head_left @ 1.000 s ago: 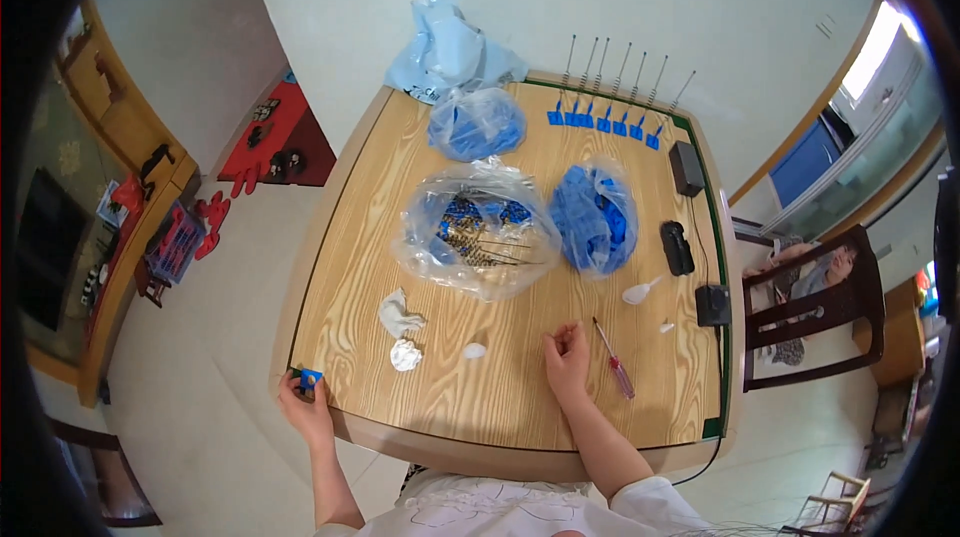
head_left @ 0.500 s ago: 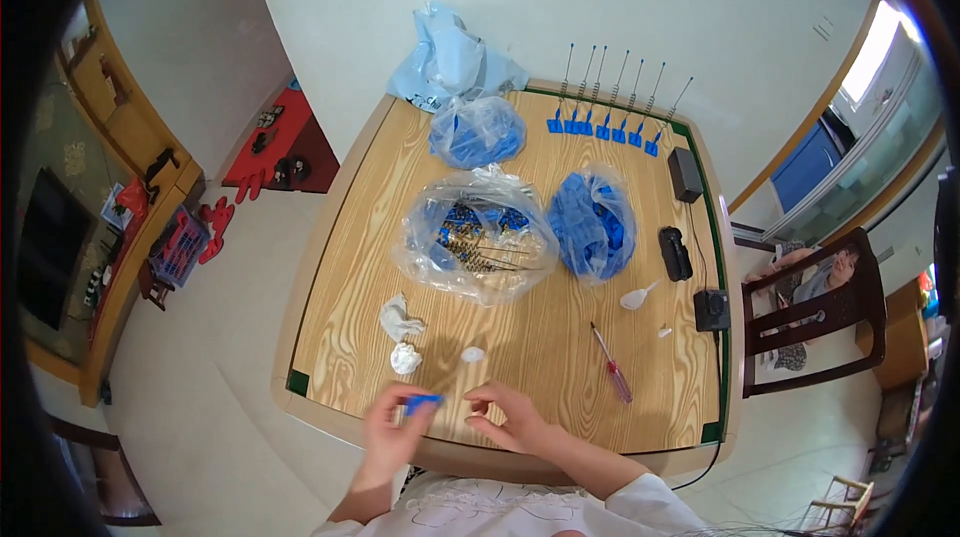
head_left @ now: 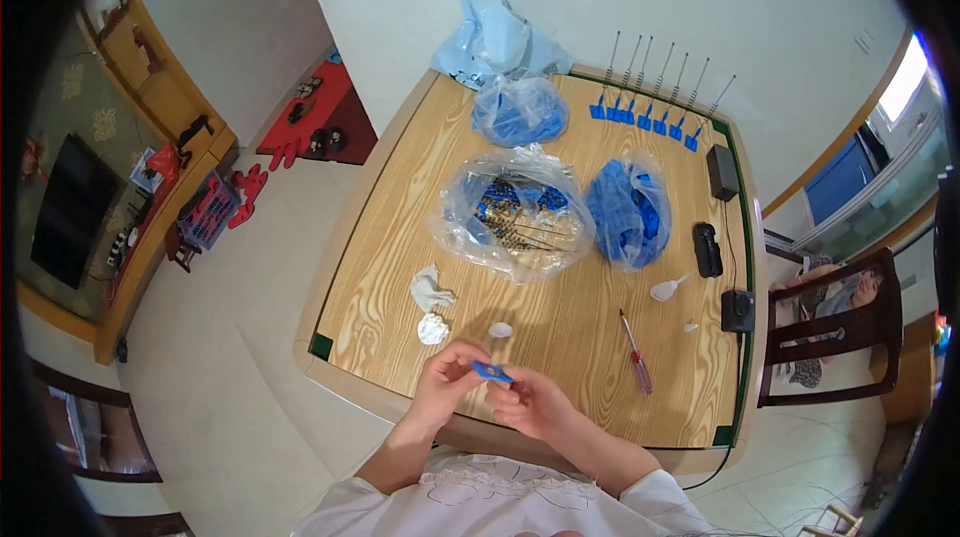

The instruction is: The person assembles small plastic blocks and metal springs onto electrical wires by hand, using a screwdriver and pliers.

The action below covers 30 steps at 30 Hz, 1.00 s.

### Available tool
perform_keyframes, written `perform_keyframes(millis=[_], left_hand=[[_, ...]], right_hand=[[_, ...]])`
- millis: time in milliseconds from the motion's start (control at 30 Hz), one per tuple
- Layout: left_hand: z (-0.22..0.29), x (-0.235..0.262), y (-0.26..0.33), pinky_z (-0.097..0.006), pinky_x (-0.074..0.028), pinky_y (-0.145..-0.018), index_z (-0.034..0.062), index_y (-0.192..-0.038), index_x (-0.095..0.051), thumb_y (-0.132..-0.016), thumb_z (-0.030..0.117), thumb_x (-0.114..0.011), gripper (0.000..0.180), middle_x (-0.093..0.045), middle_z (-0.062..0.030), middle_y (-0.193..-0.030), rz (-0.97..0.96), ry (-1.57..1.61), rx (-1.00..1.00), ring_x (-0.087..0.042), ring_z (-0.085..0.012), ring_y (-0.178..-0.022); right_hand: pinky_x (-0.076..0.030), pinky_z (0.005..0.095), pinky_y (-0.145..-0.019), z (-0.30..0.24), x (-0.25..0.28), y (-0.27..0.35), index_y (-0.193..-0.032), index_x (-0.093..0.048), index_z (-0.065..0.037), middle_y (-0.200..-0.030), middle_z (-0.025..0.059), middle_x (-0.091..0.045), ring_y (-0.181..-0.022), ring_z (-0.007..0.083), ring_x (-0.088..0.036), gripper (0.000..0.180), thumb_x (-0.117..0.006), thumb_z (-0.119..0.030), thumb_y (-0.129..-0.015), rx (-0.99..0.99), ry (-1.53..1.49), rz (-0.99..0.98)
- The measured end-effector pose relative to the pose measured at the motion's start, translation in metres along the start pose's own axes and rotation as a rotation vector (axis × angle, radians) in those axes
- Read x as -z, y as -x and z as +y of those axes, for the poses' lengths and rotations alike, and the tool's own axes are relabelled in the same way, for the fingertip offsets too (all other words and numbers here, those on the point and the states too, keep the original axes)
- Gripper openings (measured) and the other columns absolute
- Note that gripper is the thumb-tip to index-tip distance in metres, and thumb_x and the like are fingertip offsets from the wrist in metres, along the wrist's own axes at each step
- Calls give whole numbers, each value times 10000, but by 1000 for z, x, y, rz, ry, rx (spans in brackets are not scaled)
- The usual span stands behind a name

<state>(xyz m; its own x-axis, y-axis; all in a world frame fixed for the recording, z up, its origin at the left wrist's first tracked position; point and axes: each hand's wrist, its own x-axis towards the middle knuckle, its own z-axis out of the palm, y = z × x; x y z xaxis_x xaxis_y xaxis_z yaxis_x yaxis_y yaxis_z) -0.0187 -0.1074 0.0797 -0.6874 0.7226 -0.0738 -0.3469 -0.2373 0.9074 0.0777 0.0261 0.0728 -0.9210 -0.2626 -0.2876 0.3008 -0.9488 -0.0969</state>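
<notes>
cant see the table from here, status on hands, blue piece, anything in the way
Left hand pinching blue piece. Right hand at its right end, grip unclear. Small white piece just beyond, not blocking.

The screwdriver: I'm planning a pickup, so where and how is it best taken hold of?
Probably by the thick reddish handle, closing across it from above and the person's near side: the screwdriver lies flat, handle towards the person, thin shaft pointing away, and nothing touches the handle.

The small piece (head_left: 486, 371) is blue, the table (head_left: 385, 322) tan with wavy grain, the screwdriver handle (head_left: 641, 374) pinkish red.
</notes>
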Motion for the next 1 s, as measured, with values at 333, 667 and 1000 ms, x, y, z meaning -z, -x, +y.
perform_keyframes(millis=[333, 667, 1000], left_hand=[[-6, 18, 5, -236, -476, -650, 8, -909, -605, -806, -42, -611, 114, -647, -66, -796, 86, 134, 56, -583, -107, -676], [-21, 26, 1, -260, -501, -688, 7, -909, -616, -801, -31, -623, 115, -654, -84, -825, -64, 115, 99, -615, -135, -738], [-19, 30, 8, -238, -492, -675, 8, -928, -617, -812, -17, -620, 119, -654, -66, -830, -11, 53, 53, -605, -107, -735]], right_hand=[[-343, 240, -460, 15, 24, 12, -802, -530, -50, -606, 3, -472, -511, 77, -437, 191, -530, -217, -895, 474, 1241, 208], [-391, 318, -431, 2, 6, 14, -999, -602, -105, -620, 61, -495, -503, 201, -509, 293, -697, -102, -722, 1241, 1916, 136], [-397, 327, -435, 3, 8, 7, -989, -610, -114, -623, 55, -498, -513, 205, -509, 290, -697, -91, -714, 1239, 1999, 59]])
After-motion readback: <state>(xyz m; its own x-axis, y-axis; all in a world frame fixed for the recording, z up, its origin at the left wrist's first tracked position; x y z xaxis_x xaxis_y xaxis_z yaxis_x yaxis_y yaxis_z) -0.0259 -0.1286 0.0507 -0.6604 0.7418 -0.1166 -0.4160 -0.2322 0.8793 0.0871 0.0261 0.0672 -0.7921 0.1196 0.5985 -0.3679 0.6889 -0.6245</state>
